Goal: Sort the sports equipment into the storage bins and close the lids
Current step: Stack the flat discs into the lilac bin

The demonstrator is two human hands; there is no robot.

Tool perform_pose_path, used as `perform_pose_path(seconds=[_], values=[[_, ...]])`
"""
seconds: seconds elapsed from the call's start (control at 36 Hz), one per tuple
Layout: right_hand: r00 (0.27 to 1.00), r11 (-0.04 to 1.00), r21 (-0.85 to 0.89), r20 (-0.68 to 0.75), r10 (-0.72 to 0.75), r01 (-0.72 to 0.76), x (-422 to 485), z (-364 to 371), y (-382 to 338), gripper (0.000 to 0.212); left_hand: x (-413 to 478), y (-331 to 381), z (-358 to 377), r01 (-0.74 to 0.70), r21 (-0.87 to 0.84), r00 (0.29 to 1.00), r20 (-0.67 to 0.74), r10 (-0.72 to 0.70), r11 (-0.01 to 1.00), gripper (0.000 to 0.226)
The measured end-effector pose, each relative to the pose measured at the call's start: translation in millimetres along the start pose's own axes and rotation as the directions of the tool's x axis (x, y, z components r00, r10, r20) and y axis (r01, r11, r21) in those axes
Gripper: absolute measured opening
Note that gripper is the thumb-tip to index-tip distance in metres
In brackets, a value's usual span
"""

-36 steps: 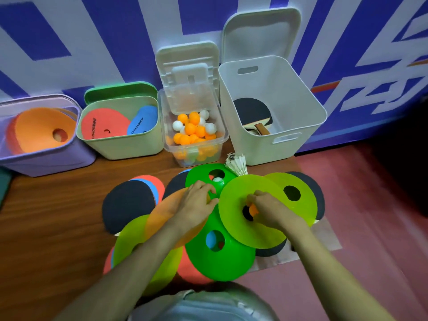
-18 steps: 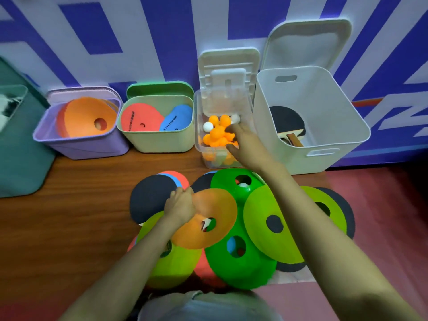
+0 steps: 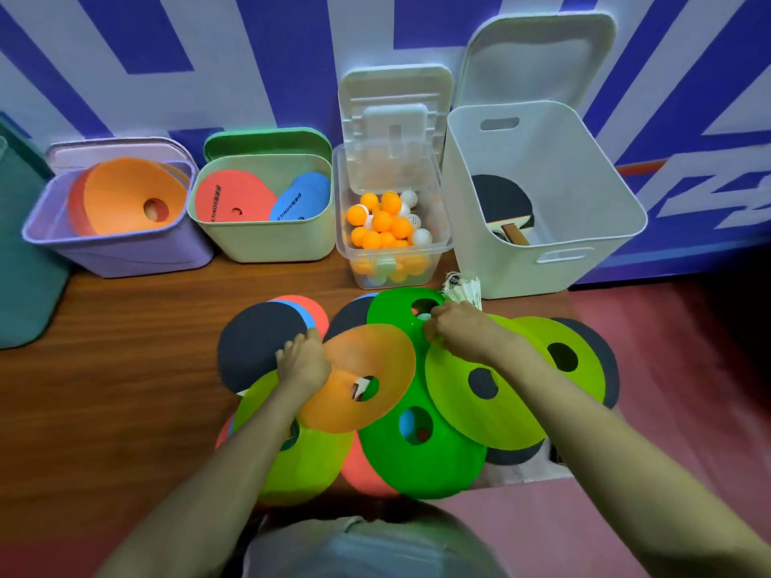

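- The clear bin [image 3: 394, 248] stood at the back of the bench [image 3: 104, 360], lid upright, part-filled with orange and white balls [image 3: 381, 221].
- Left of the clear bin was a pale green bin [image 3: 258, 244] holding red and blue flat discs; further left, a purple bin [image 3: 117, 252] held orange cones.
- Right of the clear bin, a white bin [image 3: 542, 260] held a paddle [image 3: 505, 202].
- Left hand [image 3: 303, 362], forward and left of the clear bin, gripped the rim of an orange cone [image 3: 375, 369], fingers curled round it.
- Right hand [image 3: 457, 333], directly before the clear bin, had fingers curled at the hole of a dark green cone [image 3: 388, 310]; whether it held anything could not be told.
- A shuttlecock [image 3: 463, 289] lay by the clear bin's right front corner.
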State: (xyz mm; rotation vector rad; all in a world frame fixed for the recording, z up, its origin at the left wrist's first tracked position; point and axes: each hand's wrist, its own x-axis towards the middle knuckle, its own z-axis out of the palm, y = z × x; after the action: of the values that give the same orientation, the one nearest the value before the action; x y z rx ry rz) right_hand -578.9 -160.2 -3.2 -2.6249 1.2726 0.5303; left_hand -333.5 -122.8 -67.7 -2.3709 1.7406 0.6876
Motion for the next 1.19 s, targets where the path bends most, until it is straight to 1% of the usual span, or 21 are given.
perform_pose_path(seconds=[0.08,0.14,0.19,0.25,0.28,0.36,0.42,0.44,0.53,0.61,0.67,0.72,0.75,0.81,0.86,0.94,1.0,1.06,1.11,1.19], values=[[1.0,1.0,0.003,0.02,0.009,-0.009,1.2,-8.9,4.2,0.027,4.2,-1.8,-4.6,0.021,-0.102,0.999,-0.034,-0.025,0.995,0.036],[0.998,0.998,0.05,0.053,0.026,-0.028,1.8,-17.8,7.0,0.025,6.0,-3.0,-10.4,0.006,-0.194,0.999,-0.032,-0.013,0.981,0.021],[0.994,0.994,0.106,0.106,0.024,-0.036,3.4,-26.3,8.8,0.023,5.5,-4.8,-17.9,-0.03,-0.346,0.999,0.018,0.039,0.938,0.002],[0.989,0.986,0.165,0.147,0.005,-0.03,5.3,-35.0,10.1,0.021,4.4,-8.1,-24.7,-0.076,-0.509,0.992,0.05,0.118,0.857,0.014],[0.988,0.981,0.191,0.155,0.001,-0.03,5.9,-39.9,10.3,0.018,3.2,-10.0,-28.7,-0.095,-0.563,0.987,0.051,0.15,0.821,0.017],[0.995,0.963,0.268,0.101,0.012,-0.039,6.1,-58.3,8.9,0.013,-1.3,-13.2,-44.0,-0.151,-0.604,0.983,-0.011,0.182,0.783,0.013],[0.999,0.958,0.284,0.031,0.027,-0.034,6.7,-71.1,7.4,0.012,-2.9,-13.2,-56.0,-0.204,-0.622,0.978,-0.097,0.184,0.756,0.015],[0.999,0.965,0.262,-0.013,0.029,-0.025,8.2,-77.0,7.1,0.012,-4.3,-12.8,-63.7,-0.244,-0.628,0.97,-0.16,0.184,0.739,0.013],[0.993,0.978,0.21,-0.117,0.021,0.004,13.5,-95.6,5.0,0.015,-7.1,-13.1,-88.9,-0.335,-0.632,0.925,-0.36,0.119,0.699,0.008],[0.964,0.977,0.207,-0.264,0.006,0.05,20.3,-120.9,-4.3,0.016,-6.6,-22.6,-112.3,-0.388,-0.663,0.861,-0.508,-0.005,0.64,0.013],[0.913,0.99,0.131,-0.407,0.0,0.058,29.2,-139.9,-12.2,0.023,-4.2,-37.2,-125.7,-0.407,-0.688,0.799,-0.587,-0.132,0.601,0.012],[0.856,0.996,0.082,-0.517,0.006,0.042,42.4,-157.9,-20.4,0.028,-0.7,-55.3,-137.9,-0.44,-0.686,0.71,-0.661,-0.243,0.58,0.012],[0.829,0.993,0.104,-0.559,0.016,0.051,51.6,-165.8,-24.1,0.029,1.7,-64.3,-143.1,-0.453,-0.684,0.67,-0.684,-0.288,0.571,0.011],[0.788,0.984,0.153,-0.615,0.024,0.089,71.4,-181.1,-33.9,0.028,6.9,-80.2,-152.3,-0.46,-0.693,0.623,-0.697,-0.354,0.555,0.009],[0.755,0.977,0.175,-0.656,0.024,0.121,93.8,-195.6,-46.6,0.027,13.7,-93.2,-160.8,-0.448,-0.712,0.607,-0.687,-0.4,0.541,0.009],[0.711,0.974,0.178,-0.702,0.027,0.138,134.4,-216.0,-66.2,0.032,28.2,-112.1,-171.4,-0.402,-0.73,0.593,-0.668,-0.45,0.553,0.01],[0.675,0.971,0.187,-0.736,0.039,0.147,162.7,-230.3,-79.4,0.031,38.8,-123.7,-178.7,-0.39,-0.746,0.592,-0.652,-0.473,0.54,0.011],[0.647,0.954,0.243,-0.759,0.073,0.178,190.1,-243.7,-92.8,0.027,46.7,-132.2,-188.0,-0.395,-0.751,0.599,-0.647,-0.471,0.529,0.01],[0.645,0.902,0.349,-0.756,0.11,0.254,215.8,-255.3,-107.8,0.022,55.5,-139.0,-199.6,-0.4,-0.772,0.62,-0.625,-0.473,0.495,0.007],[0.682,0.79,0.488,-0.721,0.124,0.372,252.0,-266.6,-130.4,0.019,76.1,-151.9,-217.9,-0.38,-0.833,0.64,-0.55,-0.536,0.402,0.01]])
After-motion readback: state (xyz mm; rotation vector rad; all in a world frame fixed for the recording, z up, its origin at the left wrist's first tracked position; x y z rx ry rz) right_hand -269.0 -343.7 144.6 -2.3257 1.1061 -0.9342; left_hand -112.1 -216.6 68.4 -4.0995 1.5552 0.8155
